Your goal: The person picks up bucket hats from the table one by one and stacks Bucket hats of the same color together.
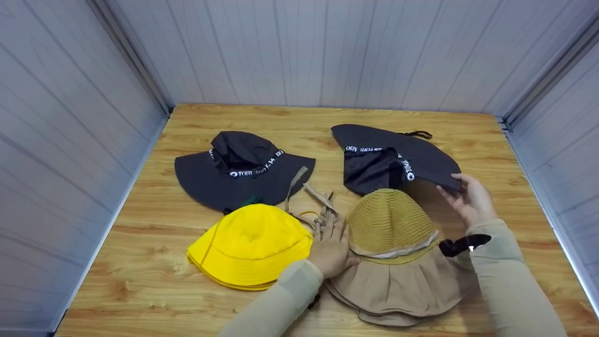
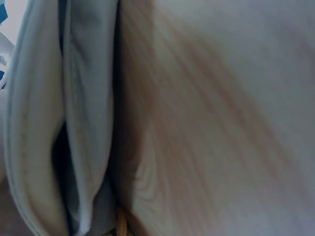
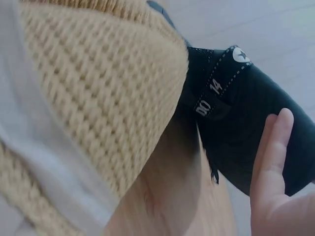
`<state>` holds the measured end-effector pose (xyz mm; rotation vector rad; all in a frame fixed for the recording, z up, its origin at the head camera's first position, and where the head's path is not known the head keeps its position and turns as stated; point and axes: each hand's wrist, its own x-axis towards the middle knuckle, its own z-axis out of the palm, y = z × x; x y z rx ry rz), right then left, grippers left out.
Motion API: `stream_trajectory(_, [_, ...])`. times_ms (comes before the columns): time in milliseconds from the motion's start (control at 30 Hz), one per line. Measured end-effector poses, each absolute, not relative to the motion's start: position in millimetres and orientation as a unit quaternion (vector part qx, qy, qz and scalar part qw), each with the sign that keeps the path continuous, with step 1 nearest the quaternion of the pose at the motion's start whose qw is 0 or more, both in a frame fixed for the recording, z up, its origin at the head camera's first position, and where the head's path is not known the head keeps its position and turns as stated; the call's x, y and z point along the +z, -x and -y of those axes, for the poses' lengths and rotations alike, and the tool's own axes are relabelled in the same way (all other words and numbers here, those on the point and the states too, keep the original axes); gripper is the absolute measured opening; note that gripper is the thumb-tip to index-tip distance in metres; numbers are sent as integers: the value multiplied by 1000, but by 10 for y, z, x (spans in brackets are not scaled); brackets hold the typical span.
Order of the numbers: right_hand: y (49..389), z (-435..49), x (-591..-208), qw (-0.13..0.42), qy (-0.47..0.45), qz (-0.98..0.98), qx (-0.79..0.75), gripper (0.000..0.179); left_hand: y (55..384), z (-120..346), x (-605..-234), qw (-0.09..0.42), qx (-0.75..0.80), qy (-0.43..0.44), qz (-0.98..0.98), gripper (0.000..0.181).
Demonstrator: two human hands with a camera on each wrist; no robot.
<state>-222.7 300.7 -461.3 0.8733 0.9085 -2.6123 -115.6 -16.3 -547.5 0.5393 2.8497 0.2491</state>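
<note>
My right hand pinches the brim edge of a dark bucket hat with a white-lettered band; this brim is tilted up off the table. In the right wrist view, the fingers lie along the dark brim. My left hand lies with straight fingers on the tie straps, between a yellow bucket hat and a woven straw sun hat with a beige fabric brim. Its thumb touches the straw hat. Blurred fabric folds fill the left wrist view's left side.
Another dark bucket hat with a lettered band lies at the back left, its brim close to the yellow hat. All the hats lie on a wood-grain table. Pale panel walls enclose the back and both sides.
</note>
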Motion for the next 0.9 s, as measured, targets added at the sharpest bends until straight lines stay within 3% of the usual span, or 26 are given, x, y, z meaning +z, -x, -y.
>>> stream_trajectory(167, [2232, -2932, -4589, 121, -293, -279, -907, 61, 1162, 164, -5468, 122, 83, -183, -972, 86])
stream_trajectory(400, [2152, -2724, -4589, 123, -279, -256, -917, 23, 1158, 167, -5468, 118, 80, -184, -973, 86])
stream_trajectory(633, [2046, -2419, -4652, 146, -252, -263, -920, 29, 1143, 168, -5475, 107, 85, -188, -973, 86])
stream_trajectory(900, [1914, -2138, -4710, 154, -260, -283, -910, 12, 1144, 176, -5474, 106, 92, -187, -972, 85])
